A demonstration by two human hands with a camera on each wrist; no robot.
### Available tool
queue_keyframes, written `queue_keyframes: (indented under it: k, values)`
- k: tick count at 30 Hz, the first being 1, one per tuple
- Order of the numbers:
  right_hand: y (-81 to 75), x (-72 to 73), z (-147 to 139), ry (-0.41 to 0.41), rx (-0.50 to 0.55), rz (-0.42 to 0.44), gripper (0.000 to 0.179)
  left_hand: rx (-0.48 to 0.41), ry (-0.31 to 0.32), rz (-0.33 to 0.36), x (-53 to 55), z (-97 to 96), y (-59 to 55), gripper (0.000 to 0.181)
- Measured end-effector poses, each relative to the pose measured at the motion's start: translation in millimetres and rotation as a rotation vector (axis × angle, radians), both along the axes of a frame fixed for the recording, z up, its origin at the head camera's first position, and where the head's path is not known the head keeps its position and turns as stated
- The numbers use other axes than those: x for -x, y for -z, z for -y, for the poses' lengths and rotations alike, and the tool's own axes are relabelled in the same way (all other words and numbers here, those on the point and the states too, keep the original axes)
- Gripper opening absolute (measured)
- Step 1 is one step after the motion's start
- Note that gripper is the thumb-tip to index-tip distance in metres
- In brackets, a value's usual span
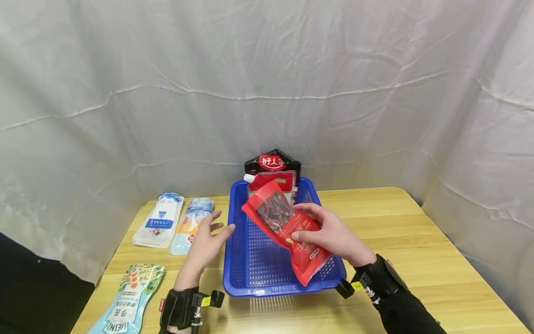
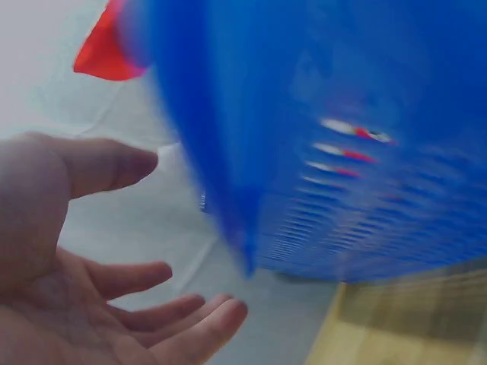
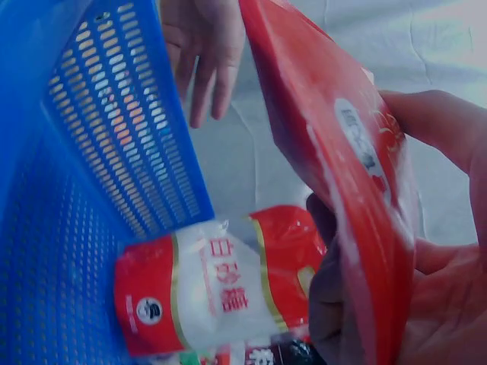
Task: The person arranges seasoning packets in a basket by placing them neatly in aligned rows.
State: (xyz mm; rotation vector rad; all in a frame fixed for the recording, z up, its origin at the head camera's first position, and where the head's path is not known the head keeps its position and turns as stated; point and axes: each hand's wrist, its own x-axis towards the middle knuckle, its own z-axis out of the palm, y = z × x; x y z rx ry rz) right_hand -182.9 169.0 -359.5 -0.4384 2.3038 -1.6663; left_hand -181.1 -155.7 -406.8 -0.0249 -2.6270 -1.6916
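Observation:
My right hand (image 1: 327, 229) grips a red food bag (image 1: 306, 225) with a see-through window showing dark dried pieces, thumb on its front, tilted above the blue basket (image 1: 231, 273). In the right wrist view the bag (image 3: 342, 152) is seen edge-on between thumb and fingers. My left hand (image 1: 208, 243) hovers left of the basket, fingers spread, holding nothing; the left wrist view shows its fingers beside the basket wall (image 2: 251, 114). Inside the basket's far end stand a red and white sugar pouch (image 3: 221, 281) with a white cap and a black bag (image 1: 271, 160) behind it.
To the left on the wooden table (image 1: 375, 222) lie a white and blue pouch (image 1: 158, 222), a light blue and orange pouch (image 1: 193, 222) and a green and blue Heinz pouch (image 1: 131, 297). A pale curtain (image 1: 267, 93) hangs behind the table and at both sides.

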Motion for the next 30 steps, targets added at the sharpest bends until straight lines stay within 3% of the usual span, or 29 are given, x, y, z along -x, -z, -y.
queue_keyframes:
  k: [4,11,16,23,30]
  values:
    - [3.4,-2.6,6,-0.042,-0.019,-0.005,0.067,-0.03,-0.035,-0.042,-9.6,-1.5,-17.3,0.067]
    - [7.0,-5.6,16,-0.106,-0.043,-0.067,0.065,-0.223,0.049,-0.086,-18.8,-14.9,-36.8,0.056]
    - [9.7,-5.8,18,-0.132,-0.07,-0.103,0.064,-0.3,0.082,-0.055,-19.4,-24.2,-40.4,0.052]
    - [12.0,-11.1,17,-0.181,-0.06,-0.1,0.063,-0.253,0.139,-0.006,-17.5,-32.2,-38.4,0.051]
    - [12.9,-14.2,16,-0.188,-0.072,-0.087,0.064,-0.264,0.188,0.011,-16.8,-32.1,-38.1,0.048]
